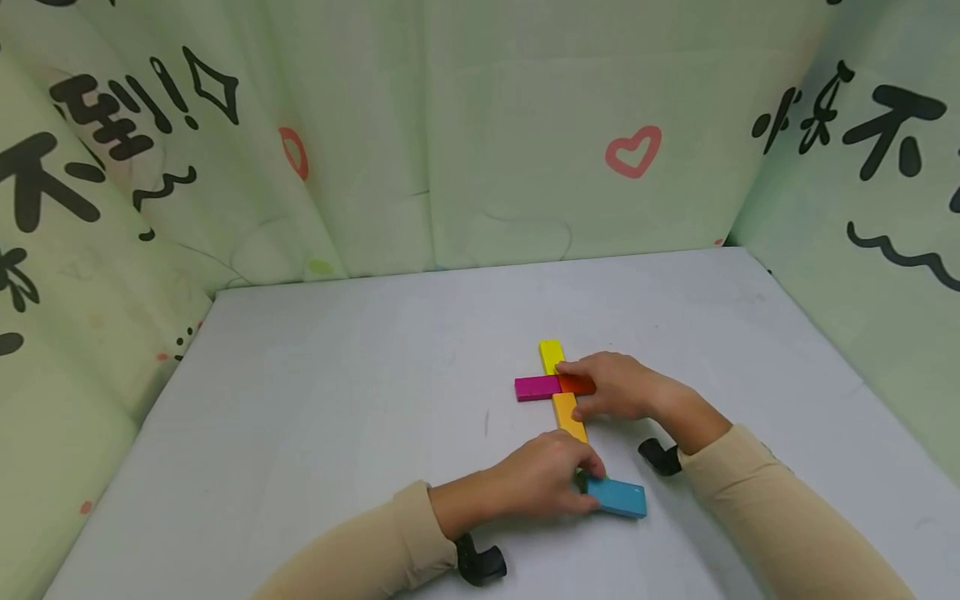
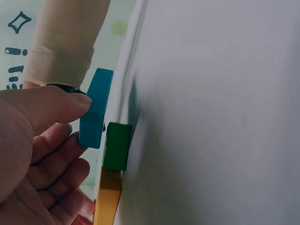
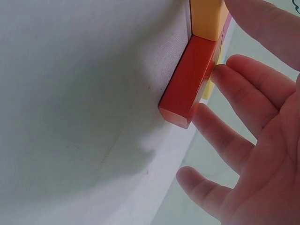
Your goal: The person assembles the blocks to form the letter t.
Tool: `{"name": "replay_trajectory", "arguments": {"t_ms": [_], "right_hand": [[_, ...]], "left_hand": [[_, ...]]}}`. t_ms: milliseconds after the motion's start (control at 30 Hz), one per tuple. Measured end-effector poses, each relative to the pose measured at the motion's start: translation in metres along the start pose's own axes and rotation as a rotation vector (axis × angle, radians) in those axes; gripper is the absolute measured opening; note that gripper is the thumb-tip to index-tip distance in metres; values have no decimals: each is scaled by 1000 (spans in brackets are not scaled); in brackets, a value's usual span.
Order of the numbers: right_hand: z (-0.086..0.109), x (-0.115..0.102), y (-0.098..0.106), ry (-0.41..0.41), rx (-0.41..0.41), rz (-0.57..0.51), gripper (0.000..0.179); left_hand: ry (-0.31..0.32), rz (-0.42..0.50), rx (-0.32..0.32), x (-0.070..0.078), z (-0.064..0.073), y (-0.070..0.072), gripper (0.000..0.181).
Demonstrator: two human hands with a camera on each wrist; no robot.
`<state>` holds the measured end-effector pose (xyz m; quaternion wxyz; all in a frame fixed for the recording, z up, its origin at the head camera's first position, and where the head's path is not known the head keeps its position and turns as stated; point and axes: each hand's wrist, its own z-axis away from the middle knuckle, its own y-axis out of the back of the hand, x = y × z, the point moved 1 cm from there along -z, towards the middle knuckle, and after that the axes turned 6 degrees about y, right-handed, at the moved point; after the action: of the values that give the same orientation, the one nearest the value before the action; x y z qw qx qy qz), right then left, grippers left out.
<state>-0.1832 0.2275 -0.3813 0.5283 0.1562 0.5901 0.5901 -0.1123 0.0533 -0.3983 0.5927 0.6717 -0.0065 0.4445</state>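
My left hand [image 1: 543,475] pinches a blue block [image 1: 617,497] between thumb and fingers, holding it just over the table. A green block [image 2: 117,146], mostly hidden by that hand in the head view, lies end to end with an orange-yellow block [image 1: 569,415]. Further along, a magenta block [image 1: 537,387] points left, a red block [image 1: 576,384] points right and a yellow block [image 1: 551,356] points away, forming a cross. Over the right side of this cross is my right hand [image 1: 626,387], fingers extended and spread. Its fingertips are at the red block, its thumb beside the orange-yellow one.
The blocks lie on a white table [image 1: 360,375]. Pale green printed curtains [image 1: 510,125] close off its back and sides. Each wrist carries a black camera mount, one by the left sleeve [image 1: 480,562] and one by the right sleeve [image 1: 780,500].
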Motion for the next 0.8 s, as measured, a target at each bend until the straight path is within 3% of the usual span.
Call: {"name": "replay_trajectory", "arguments": {"t_ms": [233,433,667,800], "right_hand": [[0,-1,0,-1,-1,1,72],[0,-2,2,6,0,1,72],[0,0,1,3,0,-18,71],[0,0,0,-1,-1,-27,72]], "left_hand": [[19,-24,34,7,-5,-9,25],[-8,-73,81,10,-7,-13,22],[-41,-117,88,16,-11,-18,20],[-30,-160,101,17,-12,-21,21]]}}
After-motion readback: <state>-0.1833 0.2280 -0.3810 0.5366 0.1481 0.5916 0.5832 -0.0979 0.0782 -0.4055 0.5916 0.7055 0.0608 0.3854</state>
